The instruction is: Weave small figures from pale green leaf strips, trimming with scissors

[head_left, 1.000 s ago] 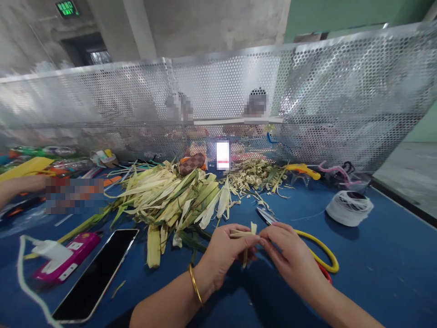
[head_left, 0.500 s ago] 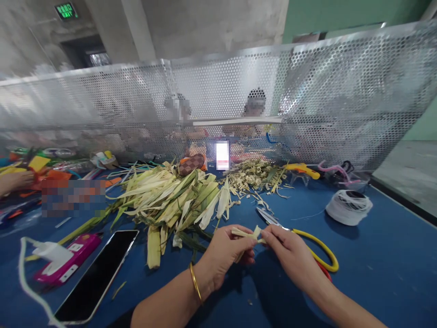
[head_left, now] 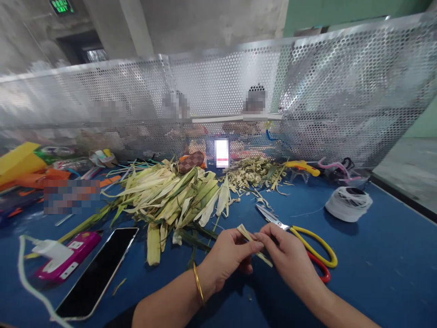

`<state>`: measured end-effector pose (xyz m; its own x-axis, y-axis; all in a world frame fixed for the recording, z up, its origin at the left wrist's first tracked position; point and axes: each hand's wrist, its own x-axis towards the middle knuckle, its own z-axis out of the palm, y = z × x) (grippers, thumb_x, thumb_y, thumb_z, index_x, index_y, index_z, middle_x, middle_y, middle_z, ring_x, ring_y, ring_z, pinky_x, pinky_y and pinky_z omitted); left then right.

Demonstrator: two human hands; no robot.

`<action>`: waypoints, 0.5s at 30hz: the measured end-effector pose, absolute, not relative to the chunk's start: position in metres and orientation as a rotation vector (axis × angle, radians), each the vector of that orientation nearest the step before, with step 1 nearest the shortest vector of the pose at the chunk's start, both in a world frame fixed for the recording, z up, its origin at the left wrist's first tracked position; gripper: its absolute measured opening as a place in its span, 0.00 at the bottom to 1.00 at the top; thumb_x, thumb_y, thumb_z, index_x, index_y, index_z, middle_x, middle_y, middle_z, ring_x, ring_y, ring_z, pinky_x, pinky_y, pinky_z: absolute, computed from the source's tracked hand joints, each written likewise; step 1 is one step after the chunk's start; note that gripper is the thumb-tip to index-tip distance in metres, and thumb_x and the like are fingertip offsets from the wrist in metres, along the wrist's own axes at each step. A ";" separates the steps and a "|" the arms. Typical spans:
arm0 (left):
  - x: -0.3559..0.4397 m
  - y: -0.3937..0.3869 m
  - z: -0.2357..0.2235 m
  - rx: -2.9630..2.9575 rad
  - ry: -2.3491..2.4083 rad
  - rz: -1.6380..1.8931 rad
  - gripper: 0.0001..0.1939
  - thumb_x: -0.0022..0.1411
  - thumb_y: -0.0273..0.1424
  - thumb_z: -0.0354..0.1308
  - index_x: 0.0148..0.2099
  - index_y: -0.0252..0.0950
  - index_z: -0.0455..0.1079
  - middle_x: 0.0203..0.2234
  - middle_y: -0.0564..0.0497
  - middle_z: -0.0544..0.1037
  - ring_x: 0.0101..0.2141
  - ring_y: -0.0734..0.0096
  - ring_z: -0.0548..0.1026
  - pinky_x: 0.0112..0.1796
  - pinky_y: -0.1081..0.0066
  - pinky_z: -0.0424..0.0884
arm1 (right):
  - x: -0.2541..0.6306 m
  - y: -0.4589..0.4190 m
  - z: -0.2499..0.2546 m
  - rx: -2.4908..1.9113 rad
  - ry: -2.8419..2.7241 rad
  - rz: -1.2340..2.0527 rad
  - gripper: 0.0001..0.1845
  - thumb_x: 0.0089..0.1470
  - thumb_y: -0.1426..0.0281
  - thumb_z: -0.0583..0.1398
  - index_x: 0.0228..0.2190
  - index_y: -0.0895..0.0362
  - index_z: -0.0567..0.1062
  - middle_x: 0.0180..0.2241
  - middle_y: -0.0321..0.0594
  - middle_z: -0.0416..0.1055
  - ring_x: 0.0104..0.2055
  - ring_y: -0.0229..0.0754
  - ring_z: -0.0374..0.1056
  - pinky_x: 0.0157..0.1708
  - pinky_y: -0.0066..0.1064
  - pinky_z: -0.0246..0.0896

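A narrow pale strip of corn husk (head_left: 245, 233) is pinched between my two hands above the blue table. My left hand (head_left: 232, 253), with a gold bangle (head_left: 198, 283) on its wrist, is closed on it with thumb and fingers. From the other side my right hand (head_left: 285, 248) grips the same strip with its fingertips; one end sticks out below between the hands. Scissors (head_left: 316, 246) with a yellow and a red handle lie beside and partly behind my right hand. Beyond my left hand spreads a heap of corn husks (head_left: 170, 196).
On the left lie a black phone (head_left: 99, 273) and a magenta power strip (head_left: 70, 255) with a white plug. White string (head_left: 348, 205) sits at right, a yellow glue gun (head_left: 302, 167) and husk scraps (head_left: 254, 175) farther back. A perforated metal screen (head_left: 218, 82) stands behind.
The husk strip has turned from roughly level to slanting down to the right. My hands have shifted slightly closer together. At far left, another person's hand is gone and yellow material shows larger.
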<state>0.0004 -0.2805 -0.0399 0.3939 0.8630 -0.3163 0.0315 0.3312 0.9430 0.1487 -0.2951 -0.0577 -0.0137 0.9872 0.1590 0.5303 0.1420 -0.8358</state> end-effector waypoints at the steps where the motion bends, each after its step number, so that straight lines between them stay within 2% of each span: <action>1: 0.000 -0.280 -0.040 1.104 1.032 0.685 0.21 0.42 0.43 0.66 0.32 0.31 0.71 0.14 0.59 0.65 0.15 0.81 0.63 0.19 0.77 0.60 | 0.149 -0.296 -0.058 -1.497 -1.690 0.706 0.15 0.56 0.59 0.52 0.23 0.54 0.66 0.19 0.32 0.65 0.22 0.38 0.59 0.23 0.28 0.51; 4: 0.001 -0.279 -0.041 1.100 1.034 0.676 0.19 0.41 0.41 0.66 0.30 0.31 0.71 0.15 0.58 0.66 0.14 0.83 0.61 0.19 0.77 0.60 | 0.149 -0.296 -0.057 -1.492 -1.755 0.665 0.14 0.57 0.60 0.51 0.23 0.53 0.64 0.17 0.31 0.63 0.20 0.37 0.57 0.21 0.27 0.48; 9: 0.001 -0.278 -0.039 1.074 1.034 0.695 0.16 0.40 0.37 0.67 0.28 0.31 0.71 0.17 0.57 0.67 0.15 0.82 0.61 0.20 0.76 0.60 | 0.153 -0.294 -0.051 -1.476 -1.701 0.603 0.15 0.56 0.59 0.51 0.22 0.53 0.64 0.15 0.31 0.61 0.18 0.37 0.57 0.20 0.27 0.50; 15: -0.003 -0.278 -0.034 1.095 1.009 0.672 0.17 0.40 0.39 0.67 0.27 0.32 0.70 0.16 0.57 0.67 0.16 0.80 0.64 0.22 0.76 0.62 | 0.164 -0.287 -0.046 -1.485 -1.694 0.661 0.16 0.56 0.59 0.51 0.21 0.53 0.64 0.13 0.30 0.61 0.18 0.37 0.58 0.21 0.27 0.51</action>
